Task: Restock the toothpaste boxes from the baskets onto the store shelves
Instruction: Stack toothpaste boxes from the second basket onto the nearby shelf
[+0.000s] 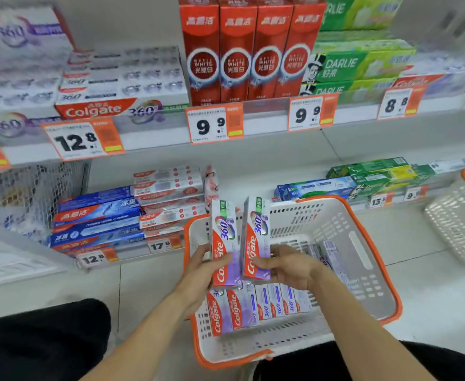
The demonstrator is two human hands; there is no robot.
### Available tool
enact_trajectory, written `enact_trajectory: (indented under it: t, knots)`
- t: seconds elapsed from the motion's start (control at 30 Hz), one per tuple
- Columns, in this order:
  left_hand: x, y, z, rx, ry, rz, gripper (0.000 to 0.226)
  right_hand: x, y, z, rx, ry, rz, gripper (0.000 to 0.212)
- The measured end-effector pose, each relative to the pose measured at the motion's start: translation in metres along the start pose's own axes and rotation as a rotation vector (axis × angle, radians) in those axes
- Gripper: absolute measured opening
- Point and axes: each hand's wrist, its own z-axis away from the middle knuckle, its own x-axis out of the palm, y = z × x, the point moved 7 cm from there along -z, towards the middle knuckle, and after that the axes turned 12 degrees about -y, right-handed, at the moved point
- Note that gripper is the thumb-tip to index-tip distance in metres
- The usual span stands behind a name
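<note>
Above the basket point(363, 259), each hand's grip (left point(201, 266), right point(289, 266)) holds a box.

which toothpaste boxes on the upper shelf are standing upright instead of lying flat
The red Optic White boxes, four side by side above the 9.9 tag. The Colgate 360 stack and green Darlie boxes beside them lie flat.
</note>
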Motion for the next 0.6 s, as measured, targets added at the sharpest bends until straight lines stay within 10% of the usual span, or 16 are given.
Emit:
enact_trajectory:
  t: [0.23, 0.47, 0.6]
  knots:
    - [-0.021, 0.063, 0.048, 0.158, -0.121, -0.168, 0.089, 0.089, -0.064, 0.01, -0.128, -0.066, 0.483, 0.05]
    - [-0.053, 0.116, 0.109, 0.222, -0.048, -0.312, 0.078, 0.153, -0.107, 0.009, -0.222, -0.118, 0.597, 0.04]
    - [-0.071, 0.172, 0.151, 0.262, -0.151, -0.53, 0.074, 0.159, -0.167, 0.024, -0.523, 0.075, 0.49, 0.086]
